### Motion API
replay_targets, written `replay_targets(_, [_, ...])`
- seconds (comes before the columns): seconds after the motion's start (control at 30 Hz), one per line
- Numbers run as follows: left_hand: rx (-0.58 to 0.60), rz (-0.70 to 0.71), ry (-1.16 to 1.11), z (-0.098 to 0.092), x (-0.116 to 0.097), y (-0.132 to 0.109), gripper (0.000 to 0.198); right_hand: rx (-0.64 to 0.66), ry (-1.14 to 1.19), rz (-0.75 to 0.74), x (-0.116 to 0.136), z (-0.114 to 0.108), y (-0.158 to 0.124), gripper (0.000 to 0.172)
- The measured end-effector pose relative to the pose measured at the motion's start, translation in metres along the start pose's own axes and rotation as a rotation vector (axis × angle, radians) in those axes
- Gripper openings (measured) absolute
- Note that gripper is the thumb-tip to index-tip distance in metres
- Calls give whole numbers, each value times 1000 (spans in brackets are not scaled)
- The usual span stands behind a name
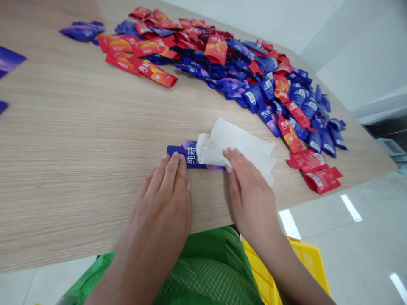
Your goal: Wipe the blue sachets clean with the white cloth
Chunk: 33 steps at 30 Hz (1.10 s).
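Note:
A flat blue pouch (191, 156) with white lettering lies lengthwise on the wooden table in front of me. My left hand (165, 190) rests over its left end, fingers stretched side by side and pressing it from above. Across the pouch's right part lies a folded white cloth (237, 144), which hides that part. With fingers together and slightly bent, my right hand (249, 186) holds the cloth down against the pouch and table. The right thumb is near the pouch's lower edge.
A long heap of blue pouches (230, 87) and red pouches (155, 46) curves along the table's far side. Two red pouches (321, 180) lie near the right edge. Part of another blue pouch (9, 61) shows at far left. A yellow crate (310, 258) stands below the table.

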<state>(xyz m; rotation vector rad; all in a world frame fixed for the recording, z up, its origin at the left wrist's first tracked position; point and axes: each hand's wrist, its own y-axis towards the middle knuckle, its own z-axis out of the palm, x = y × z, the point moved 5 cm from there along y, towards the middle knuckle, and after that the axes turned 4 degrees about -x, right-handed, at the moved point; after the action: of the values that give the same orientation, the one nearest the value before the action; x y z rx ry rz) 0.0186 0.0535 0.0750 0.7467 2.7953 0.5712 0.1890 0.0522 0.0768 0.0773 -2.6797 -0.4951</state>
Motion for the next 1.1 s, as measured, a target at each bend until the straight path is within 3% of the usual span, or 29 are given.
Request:
replay_targets(0.1, [18,-17,-1,3,-1,-1,53,-73,-24,133,-19,-14,-2,40])
replay_targets(0.17, [16,-15,8,3,-1,-1,53,-110,32,150,-14,-15,2,40])
replay_targets(0.23, [2,-6,15,1,0,1,52,-100,120,69,7,-9,8,41])
replay_targets(0.33, [36,31,-8,0,0,4,45,57,197,-156,46,11,15,46])
replay_targets(0.43, [68,36,-38,-1,1,5,36,163,131,-235,58,26,14,47])
replay_targets(0.5, [37,29,-23,-1,1,4,38,126,61,-191,45,23,13,46])
replay_targets(0.67, [-11,12,6,2,-1,-1,53,-13,-57,23,-15,-3,8,43])
replay_targets(0.77, [-12,4,-2,3,0,-1,52,-81,-38,129,-30,-13,8,41])
replay_targets(0.87, [-19,10,2,1,1,3,51,-86,91,98,-10,-9,12,41])
replay_targets(1.0, [6,39,-9,-1,0,6,36,117,173,-202,37,15,15,49])
replay_targets(1.1, [10,35,-1,0,0,5,37,142,106,-217,35,20,15,48])
